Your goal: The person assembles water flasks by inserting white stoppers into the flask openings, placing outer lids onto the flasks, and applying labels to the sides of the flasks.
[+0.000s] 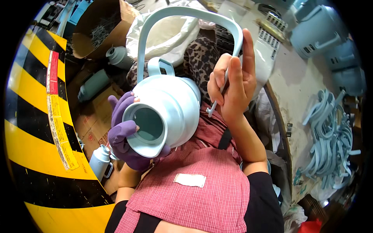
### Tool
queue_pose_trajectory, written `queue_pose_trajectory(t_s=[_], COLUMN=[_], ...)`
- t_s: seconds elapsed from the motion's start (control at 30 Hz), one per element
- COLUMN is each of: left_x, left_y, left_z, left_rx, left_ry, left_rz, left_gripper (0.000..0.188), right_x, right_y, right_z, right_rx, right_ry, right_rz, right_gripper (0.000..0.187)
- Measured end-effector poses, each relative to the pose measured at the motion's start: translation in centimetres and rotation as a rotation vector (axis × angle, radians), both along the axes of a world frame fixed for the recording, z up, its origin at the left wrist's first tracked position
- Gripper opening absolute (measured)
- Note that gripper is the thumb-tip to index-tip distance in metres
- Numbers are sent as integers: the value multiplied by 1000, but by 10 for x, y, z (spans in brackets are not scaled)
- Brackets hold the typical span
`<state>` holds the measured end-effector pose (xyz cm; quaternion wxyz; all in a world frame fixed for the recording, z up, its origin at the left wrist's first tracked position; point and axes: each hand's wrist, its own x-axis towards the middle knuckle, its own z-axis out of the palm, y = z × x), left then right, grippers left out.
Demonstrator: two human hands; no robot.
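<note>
A pale blue plastic jug body [176,105] lies tilted above my lap, its round spouted mouth facing me and its inside hollow. My left hand [126,134], in a purple glove with some fingertips bare, wraps around the mouth's left side. My bare right hand [233,83] is closed on a long curved carrying handle [190,11]. That handle arches over the jug. Its left end meets the jug's far left side, though I cannot tell whether it is fastened there. The other end, with a small peg, hangs free below my right fingers. A small loop grip [161,64] stands on the jug's far side.
A yellow-and-black striped panel [31,155] stands at the left. Behind are a cardboard box [87,42] of metal pieces and a white sack [171,46]. The right-hand table [287,85] bears a heap of loose handles [328,136] and blue jugs [318,33].
</note>
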<state>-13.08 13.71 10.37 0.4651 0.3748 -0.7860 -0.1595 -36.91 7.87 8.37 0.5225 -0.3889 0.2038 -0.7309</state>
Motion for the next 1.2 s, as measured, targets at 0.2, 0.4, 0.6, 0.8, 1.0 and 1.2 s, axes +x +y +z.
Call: queue_pose_trajectory(t_s=[0.2,0.4,0.6,0.8,1.0,1.2], left_x=[6,12,31,-18,-24,-35], left_y=[0,7,-29,-33,-38,-23], left_z=[0,-45,-29,-40,-40,-54], left_rx=[-15,-266,325,1006,998,775], left_ry=[-86,240,172,1065,992,1073], left_rz=[22,-47,-240,-445,-305,-199], left_gripper=[74,36,35,16,16,47], right_x=[21,28,16,-24,-15,-18], right_y=[-19,-21,17,14,16,13], right_z=[-14,-17,9,-15,-9,-13], right_rx=[5,408,420,346,404,280], right_ry=[-123,79,169,350,509,501], right_rz=[-6,97,104,99,64,36], right_gripper=[51,52,59,67,63,61])
